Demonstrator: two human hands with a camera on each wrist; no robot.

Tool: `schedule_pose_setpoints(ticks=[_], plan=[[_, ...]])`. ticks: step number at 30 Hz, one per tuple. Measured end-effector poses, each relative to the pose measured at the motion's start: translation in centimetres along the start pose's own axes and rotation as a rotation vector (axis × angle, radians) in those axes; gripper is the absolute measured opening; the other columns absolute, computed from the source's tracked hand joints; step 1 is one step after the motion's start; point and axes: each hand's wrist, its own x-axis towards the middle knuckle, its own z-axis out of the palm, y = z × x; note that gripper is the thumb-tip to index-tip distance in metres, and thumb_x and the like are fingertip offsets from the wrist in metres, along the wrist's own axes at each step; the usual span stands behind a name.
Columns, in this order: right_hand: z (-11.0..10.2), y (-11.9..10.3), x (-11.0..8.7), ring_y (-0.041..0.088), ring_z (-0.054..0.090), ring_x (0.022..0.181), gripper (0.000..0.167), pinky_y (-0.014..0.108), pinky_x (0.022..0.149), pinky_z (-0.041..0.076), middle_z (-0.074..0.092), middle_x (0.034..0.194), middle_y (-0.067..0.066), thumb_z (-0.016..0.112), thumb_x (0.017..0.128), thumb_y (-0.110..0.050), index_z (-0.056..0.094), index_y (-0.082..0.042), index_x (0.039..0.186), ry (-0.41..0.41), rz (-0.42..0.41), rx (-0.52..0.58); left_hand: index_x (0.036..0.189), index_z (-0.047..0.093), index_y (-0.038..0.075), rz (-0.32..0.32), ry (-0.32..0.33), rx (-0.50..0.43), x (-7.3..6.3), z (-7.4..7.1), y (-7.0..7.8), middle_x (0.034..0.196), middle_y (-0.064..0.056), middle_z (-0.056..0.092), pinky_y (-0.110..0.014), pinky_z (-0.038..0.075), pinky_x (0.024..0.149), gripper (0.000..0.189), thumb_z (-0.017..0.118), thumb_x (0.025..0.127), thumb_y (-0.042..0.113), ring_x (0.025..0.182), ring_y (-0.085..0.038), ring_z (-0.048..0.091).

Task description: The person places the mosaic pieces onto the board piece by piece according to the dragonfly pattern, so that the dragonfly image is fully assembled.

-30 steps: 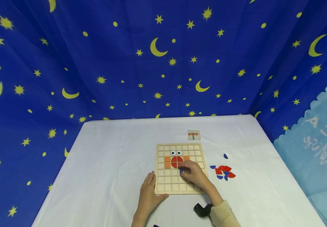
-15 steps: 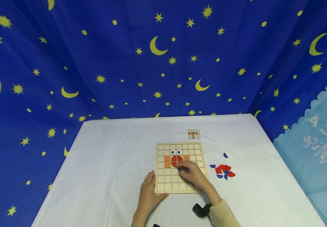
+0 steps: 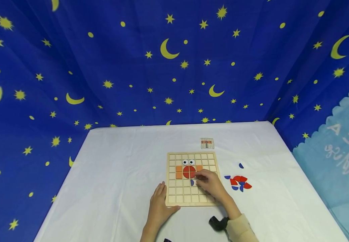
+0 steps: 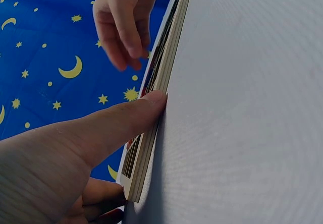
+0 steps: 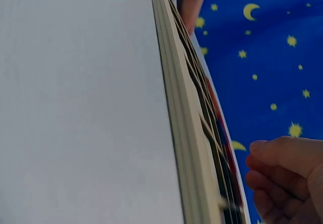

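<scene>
In the head view, the left hand (image 3: pixel 159 208) is spread around the near-left corner of a square, pale wooden grid board (image 3: pixel 179 191) on a white-covered table (image 3: pixel 126 181); its fingers lie along the left edge and its straight thumb touches the near edge (the left wrist view shows that thumb against the board's side). On the board, two orange squares (image 3: pixel 179 168) sit left of a red disc made of quarter pieces (image 3: pixel 186 174), with two black-and-white eye pieces (image 3: pixel 185 162) just beyond it. A blue half-disc (image 3: pixel 192 183) lies in a cell on the disc's near side. Just right of that half-disc, the right hand (image 3: pixel 212 185) hovers over the board, fingers loosely bent, thumb slightly apart, grasping nothing. Farther right, loose red and blue pieces (image 3: pixel 247 185) lie beside the board.
</scene>
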Motion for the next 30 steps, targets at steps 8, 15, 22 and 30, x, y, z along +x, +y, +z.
schedule_pose_setpoints(ticks=[8,15,22,30], plan=[[-2.7,1.5,-1.2,0.018,0.068,0.085,0.023,0.026,0.074,0.057,0.071,0.096,0.006,0.07,0.08,0.002,0.07,-0.002,0.102,0.149,0.058,-0.134,0.133,0.044,-0.014,-0.006,0.0,-0.012,-0.1,0.1,0.0,0.144,-0.028,0.042,-0.062,0.031,0.107,0.098,0.089,0.057,0.028,0.137,-0.043,0.036],[-5.4,2.8,-2.4,0.022,0.067,0.088,0.026,0.031,0.076,0.055,0.071,0.098,0.007,0.071,0.079,0.001,0.07,-0.002,0.104,0.246,0.138,-0.236,0.134,0.044,-0.014,-0.003,0.0,-0.012,0.0,0.0,0.1,0.145,-0.027,0.041,-0.062,0.031,0.107,0.098,0.089,0.057,0.028,0.137,-0.042,0.035],[-7.2,3.6,-3.3,0.027,0.065,0.089,0.031,0.038,0.077,0.054,0.07,0.098,0.014,0.071,0.076,0.005,0.067,0.002,0.107,0.284,0.193,-0.325,0.134,0.044,-0.014,0.002,0.002,-0.01,0.0,-0.1,0.1,0.145,-0.027,0.042,-0.062,0.032,0.107,0.098,0.089,0.057,0.028,0.137,-0.042,0.036],[-8.9,4.1,-4.8,0.039,0.06,0.103,0.039,0.055,0.09,0.049,0.066,0.109,0.025,0.062,0.078,0.007,0.062,0.006,0.117,0.265,0.295,-0.352,0.133,0.044,-0.014,0.0,0.002,-0.007,0.0,0.0,0.2,0.144,-0.028,0.042,-0.062,0.032,0.107,0.098,0.088,0.057,0.029,0.137,-0.042,0.036]])
